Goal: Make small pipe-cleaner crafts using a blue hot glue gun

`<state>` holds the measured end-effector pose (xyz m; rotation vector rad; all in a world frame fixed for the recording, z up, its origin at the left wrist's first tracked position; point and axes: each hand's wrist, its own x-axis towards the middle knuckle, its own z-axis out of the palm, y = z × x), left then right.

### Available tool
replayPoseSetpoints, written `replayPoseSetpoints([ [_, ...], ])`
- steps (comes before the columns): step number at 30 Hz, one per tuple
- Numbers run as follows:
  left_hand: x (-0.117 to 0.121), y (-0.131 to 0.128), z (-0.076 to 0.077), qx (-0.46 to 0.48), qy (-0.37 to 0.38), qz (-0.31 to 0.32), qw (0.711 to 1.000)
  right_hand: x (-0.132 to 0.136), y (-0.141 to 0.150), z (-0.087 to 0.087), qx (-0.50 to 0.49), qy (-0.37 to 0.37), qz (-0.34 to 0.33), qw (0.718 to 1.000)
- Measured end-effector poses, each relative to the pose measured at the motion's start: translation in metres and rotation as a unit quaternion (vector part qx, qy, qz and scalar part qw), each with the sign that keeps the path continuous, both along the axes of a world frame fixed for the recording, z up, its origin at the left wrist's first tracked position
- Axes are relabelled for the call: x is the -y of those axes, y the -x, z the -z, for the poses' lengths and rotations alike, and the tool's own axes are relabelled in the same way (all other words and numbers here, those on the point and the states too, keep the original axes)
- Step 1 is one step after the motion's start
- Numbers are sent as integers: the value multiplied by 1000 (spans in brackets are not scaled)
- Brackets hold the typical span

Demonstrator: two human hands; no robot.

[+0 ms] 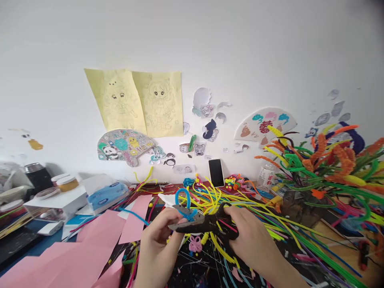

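My left hand (162, 244) is closed, pinching a blue pipe cleaner (182, 192) that is bent into a loop with twisted ends. In my right hand (250, 236) are dark pliers (207, 223), their jaws pointing left toward the pinched fingers. The jaws look parted, with the lower part of the blue pipe cleaner close to them; whether they touch it I cannot tell. Just below the pliers lies a small pink pipe-cleaner flower (195, 243). Many yellow pipe cleaners (214, 196) spread out behind my hands.
Pink paper sheets (75, 248) cover the left side, near a tissue pack (108, 196). A phone (216, 173) leans against the wall at the back. On the right stands a bunch of fuzzy pipe-cleaner stems (327, 156) in a dark pot (297, 206). Drawings (160, 104) hang above.
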<state>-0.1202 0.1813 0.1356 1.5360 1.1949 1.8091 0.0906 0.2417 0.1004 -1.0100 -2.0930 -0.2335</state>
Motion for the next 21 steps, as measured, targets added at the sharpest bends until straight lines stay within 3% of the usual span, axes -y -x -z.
replayPoseSetpoints([
  [4, 4, 1, -7, -51, -36, -2, 998, -6, -3, -1, -17, -71, -1, 997],
  [9, 9, -3, -5, -55, -36, 40, 997, -12, -9, 4, -24, -162, -49, 985],
  [13, 11, -6, -6, -46, -38, 36, 998, -11, -12, 3, -10, -218, -23, 976],
  [17, 13, -7, -8, -54, -57, 14, 997, -6, -10, 0, 10, -199, 13, 980],
  [21, 12, -5, -7, -60, -69, 20, 996, -4, -7, 2, -3, -181, 1, 984],
])
